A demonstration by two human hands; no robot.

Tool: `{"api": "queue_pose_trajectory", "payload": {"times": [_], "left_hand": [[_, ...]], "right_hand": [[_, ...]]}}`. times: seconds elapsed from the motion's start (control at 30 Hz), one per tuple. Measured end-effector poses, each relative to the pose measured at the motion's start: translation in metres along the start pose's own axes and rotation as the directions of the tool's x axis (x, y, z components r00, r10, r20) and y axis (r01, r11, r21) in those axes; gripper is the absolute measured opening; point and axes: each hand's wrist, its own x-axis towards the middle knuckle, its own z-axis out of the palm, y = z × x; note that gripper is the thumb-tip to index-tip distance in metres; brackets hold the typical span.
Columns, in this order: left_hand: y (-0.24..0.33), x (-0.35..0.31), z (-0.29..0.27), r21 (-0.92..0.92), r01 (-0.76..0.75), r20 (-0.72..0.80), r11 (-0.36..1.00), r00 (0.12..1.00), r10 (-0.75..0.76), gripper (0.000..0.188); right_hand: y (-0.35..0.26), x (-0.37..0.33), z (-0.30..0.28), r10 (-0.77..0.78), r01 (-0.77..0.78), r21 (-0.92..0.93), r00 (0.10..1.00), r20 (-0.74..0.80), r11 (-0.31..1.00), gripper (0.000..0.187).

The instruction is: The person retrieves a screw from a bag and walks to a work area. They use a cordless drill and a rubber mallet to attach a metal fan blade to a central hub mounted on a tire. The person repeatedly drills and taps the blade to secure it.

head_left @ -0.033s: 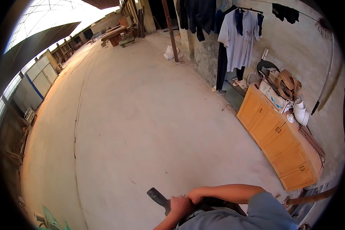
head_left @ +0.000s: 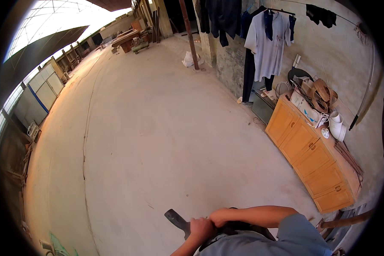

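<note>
At the bottom of the view, my left hand (head_left: pixel 202 228) is closed around a dark grey handheld tool (head_left: pixel 178 222). The tool's blunt, widening end sticks out up and to the left of my fingers; its kind is not clear. My right hand (head_left: pixel 219 217) is curled shut right beside the left one, the two close together in front of my body. What the right fingers hold, if anything, is hidden. A black shape (head_left: pixel 239 225) lies below my right forearm, against my grey shirt.
Concrete floor (head_left: pixel 158 128) stretches ahead. To the right stands a wooden cabinet (head_left: pixel 311 158) topped with white pipe elbows (head_left: pixel 337 126) and clutter. Clothes (head_left: pixel 266 47) hang along the wall. A rusty post (head_left: pixel 188 36) rises farther off, with a workbench (head_left: pixel 126 39) beyond.
The surroundings have shifted very slightly in the view. My hands and the dark grey tool keep the same pose.
</note>
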Motion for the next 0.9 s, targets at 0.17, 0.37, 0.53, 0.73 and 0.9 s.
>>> {"api": "queue_pose_trajectory", "payload": {"times": [0.17,0.37,0.53,0.73,0.9], "left_hand": [[-0.169,0.170,-0.096,-0.537,-0.026,0.289,0.843,0.933,0.213,0.037],[-0.311,0.315,-0.210,-0.754,0.229,0.317,0.616,0.948,0.036,0.033],[-0.371,0.390,-0.345,-0.123,0.199,0.134,0.972,0.974,-0.183,0.041],[-0.515,0.578,-0.422,-0.114,0.108,0.093,0.988,0.991,-0.097,0.043],[-0.627,0.708,-0.528,-0.309,-0.034,0.190,0.951,0.977,0.097,0.050]], "right_hand": [[0.061,0.085,-0.159,-0.334,0.028,-0.387,0.566,-0.754,0.922,0.006],[0.133,0.200,-0.376,-0.435,0.227,-0.378,0.595,-0.676,0.898,0.009],[0.143,0.234,-0.578,-0.298,0.260,-0.203,0.935,-0.192,0.944,0.023],[0.241,0.355,-0.777,-0.318,0.310,-0.077,0.936,-0.148,0.948,0.030],[0.281,0.378,-0.941,-0.227,0.253,0.037,0.918,-0.324,0.967,0.034]]}}
